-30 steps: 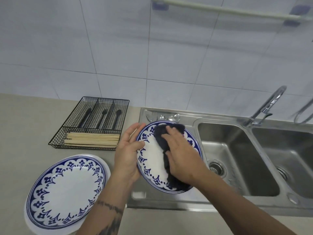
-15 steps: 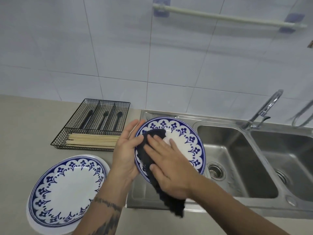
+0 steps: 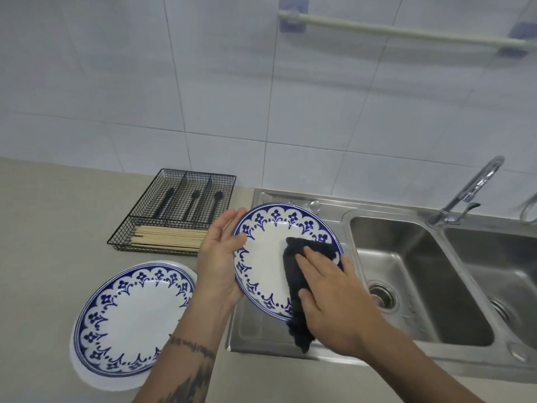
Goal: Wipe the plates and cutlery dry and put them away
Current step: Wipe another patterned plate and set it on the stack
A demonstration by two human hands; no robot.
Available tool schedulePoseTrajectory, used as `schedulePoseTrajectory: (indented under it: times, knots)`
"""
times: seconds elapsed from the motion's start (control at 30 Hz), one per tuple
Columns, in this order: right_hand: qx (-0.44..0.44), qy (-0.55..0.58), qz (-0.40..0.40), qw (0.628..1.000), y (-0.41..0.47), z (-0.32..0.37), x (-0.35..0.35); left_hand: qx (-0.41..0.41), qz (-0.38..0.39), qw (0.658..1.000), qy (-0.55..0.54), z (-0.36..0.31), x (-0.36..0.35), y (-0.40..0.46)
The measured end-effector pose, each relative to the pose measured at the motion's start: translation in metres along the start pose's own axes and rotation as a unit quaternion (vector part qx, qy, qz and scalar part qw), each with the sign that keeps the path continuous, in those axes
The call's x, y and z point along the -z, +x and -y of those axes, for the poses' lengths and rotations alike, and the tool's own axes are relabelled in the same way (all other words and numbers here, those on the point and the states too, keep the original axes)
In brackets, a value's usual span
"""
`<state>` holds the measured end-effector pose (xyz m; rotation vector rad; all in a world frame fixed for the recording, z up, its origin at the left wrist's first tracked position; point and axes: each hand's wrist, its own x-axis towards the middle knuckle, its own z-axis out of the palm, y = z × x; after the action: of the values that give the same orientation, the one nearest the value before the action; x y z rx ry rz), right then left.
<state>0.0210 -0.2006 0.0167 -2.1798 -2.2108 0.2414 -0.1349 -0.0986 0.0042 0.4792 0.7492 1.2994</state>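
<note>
A white plate with a blue floral rim (image 3: 266,257) is held tilted over the sink's left drainer. My left hand (image 3: 220,257) grips its left edge, with the thumb over the rim and the fingers behind. My right hand (image 3: 328,295) lies flat on a dark cloth (image 3: 293,266) and presses it against the plate's right side; the cloth's end hangs below the rim. A second matching plate (image 3: 130,315) lies on the counter at the left, on a white round base (image 3: 84,370). Behind the held plate, bits of silver cutlery (image 3: 313,203) show on the sink ledge.
A black wire cutlery tray (image 3: 174,210) at the back of the counter holds black cutlery and a row of wooden chopsticks (image 3: 168,239). A steel double sink (image 3: 406,271) with a tap (image 3: 470,190) fills the right. A towel rail (image 3: 406,33) hangs on the tiled wall.
My right hand has slid the cloth from the plate's top, to its left side, then across to its right side. The left hand keeps its hold on the rim.
</note>
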Motion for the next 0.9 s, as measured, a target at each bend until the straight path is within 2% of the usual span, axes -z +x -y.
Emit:
schedulePoseTrajectory:
  times: [0.1,0.2,0.27,0.37,0.53,0.67,0.73,0.9]
  knots:
    - [0.074,0.118,0.034,0.99,-0.009,0.018,0.002,-0.005,0.001,1.0,-0.002,0.004,-0.005,0.003]
    - [0.12,0.151,0.023,0.981,0.001,0.026,-0.003,0.003,0.015,1.0,0.003,0.011,-0.011,0.001]
    - [0.126,0.139,0.004,0.982,0.015,0.022,-0.008,0.01,0.018,1.0,-0.005,0.015,-0.013,-0.001]
    - [0.124,0.062,-0.027,0.99,0.033,0.012,-0.015,0.017,0.014,1.0,-0.011,0.02,-0.013,-0.002]
    - [0.036,-0.028,-0.049,0.998,0.051,-0.01,-0.02,0.014,0.004,1.0,-0.007,0.017,-0.008,-0.003]
    - [-0.011,-0.038,-0.028,0.999,0.04,-0.025,-0.02,0.003,-0.007,1.0,0.003,0.006,-0.001,0.006]
    - [0.008,-0.011,-0.014,1.0,0.028,-0.019,-0.018,0.006,-0.002,1.0,0.001,0.005,-0.002,0.007]
    - [0.128,0.054,-0.01,0.99,0.024,0.011,-0.017,0.055,0.027,0.998,-0.034,0.019,-0.008,0.006]
